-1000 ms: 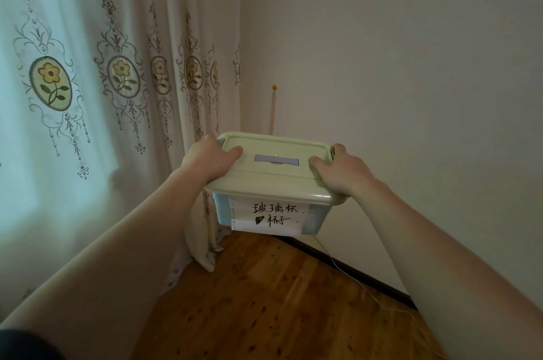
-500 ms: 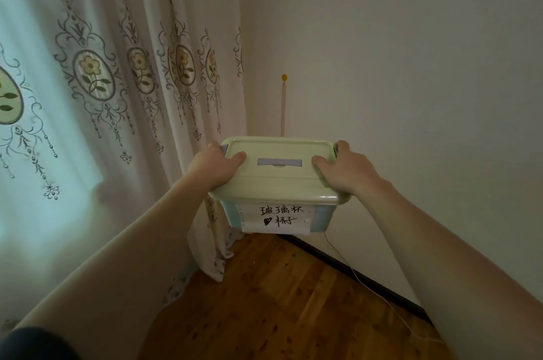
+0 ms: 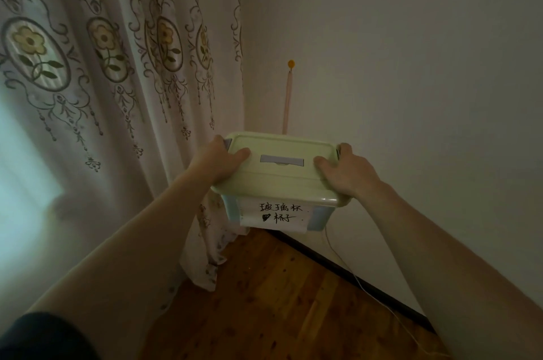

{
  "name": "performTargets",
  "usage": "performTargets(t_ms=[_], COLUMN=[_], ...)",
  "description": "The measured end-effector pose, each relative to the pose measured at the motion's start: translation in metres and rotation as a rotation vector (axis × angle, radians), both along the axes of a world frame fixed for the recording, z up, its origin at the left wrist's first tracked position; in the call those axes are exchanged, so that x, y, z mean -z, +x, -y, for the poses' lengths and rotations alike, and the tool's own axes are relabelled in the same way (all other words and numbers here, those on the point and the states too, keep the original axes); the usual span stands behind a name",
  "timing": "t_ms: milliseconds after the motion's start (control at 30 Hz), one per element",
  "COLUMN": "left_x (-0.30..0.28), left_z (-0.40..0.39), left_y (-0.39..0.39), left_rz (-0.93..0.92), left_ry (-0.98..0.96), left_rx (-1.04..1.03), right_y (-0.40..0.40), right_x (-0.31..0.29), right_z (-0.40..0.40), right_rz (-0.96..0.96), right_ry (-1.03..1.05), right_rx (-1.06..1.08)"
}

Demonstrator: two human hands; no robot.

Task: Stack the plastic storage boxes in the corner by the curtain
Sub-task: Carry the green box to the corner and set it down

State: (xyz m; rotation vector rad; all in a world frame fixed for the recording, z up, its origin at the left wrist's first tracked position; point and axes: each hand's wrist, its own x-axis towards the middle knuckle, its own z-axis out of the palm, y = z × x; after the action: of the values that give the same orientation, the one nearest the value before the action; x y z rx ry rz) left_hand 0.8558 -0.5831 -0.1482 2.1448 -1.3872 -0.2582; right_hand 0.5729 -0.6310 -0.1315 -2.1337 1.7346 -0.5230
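I hold one plastic storage box [image 3: 279,183] out in front of me, above the floor near the room corner. It has a pale green lid, a bluish body and a white paper label with handwritten characters on its front. My left hand [image 3: 219,162] grips the lid's left end, thumb on top. My right hand [image 3: 345,171] grips the lid's right end the same way. The box's underside and the floor directly below it are hidden.
A flower-patterned curtain [image 3: 117,95] hangs on the left, reaching the wooden floor [image 3: 279,301]. A white wall [image 3: 411,95] with dark skirting runs along the right. A thin white cable [image 3: 367,289] lies by the skirting. A thin strip hangs from a yellow hook [image 3: 291,63] on the wall.
The box and both hands have moved forward, closer to the corner, and the view has turned a little to the left along the curtain. My grip on the lid is unchanged.
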Motion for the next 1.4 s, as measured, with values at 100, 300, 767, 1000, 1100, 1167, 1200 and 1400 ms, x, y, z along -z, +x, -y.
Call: performTargets(t_ms=[100, 300, 767, 1000, 1100, 1167, 1200, 1400], left_x=[0.003, 0.015, 0.091, 0.131, 0.150, 0.164, 0.173, 0.219], left_z=[0.036, 0.090, 0.213, 0.302, 0.333, 0.351, 0.362, 0.402], left_y=[0.030, 0.077, 0.129, 0.133, 0.129, 0.125, 0.124, 0.131], left_rz=[-0.002, -0.016, -0.151, -0.073, -0.081, -0.094, -0.098, -0.116], left_ry=[0.014, 0.027, 0.116, 0.196, 0.214, 0.215, 0.222, 0.298], left_rx=[0.025, 0.069, 0.135, 0.157, 0.158, 0.169, 0.174, 0.183], right_y=[0.029, 0.074, 0.124, 0.130, 0.131, 0.129, 0.129, 0.138], right_x=[0.006, 0.023, 0.101, 0.145, 0.169, 0.185, 0.193, 0.238], right_z=[0.030, 0.076, 0.183, 0.265, 0.293, 0.309, 0.319, 0.356], right_rz=[0.014, 0.032, 0.122, 0.137, 0.128, 0.127, 0.130, 0.146], right_ry=[0.012, 0.054, 0.146, 0.210, 0.248, 0.261, 0.273, 0.331], right_rx=[0.034, 0.077, 0.103, 0.130, 0.147, 0.162, 0.176, 0.229])
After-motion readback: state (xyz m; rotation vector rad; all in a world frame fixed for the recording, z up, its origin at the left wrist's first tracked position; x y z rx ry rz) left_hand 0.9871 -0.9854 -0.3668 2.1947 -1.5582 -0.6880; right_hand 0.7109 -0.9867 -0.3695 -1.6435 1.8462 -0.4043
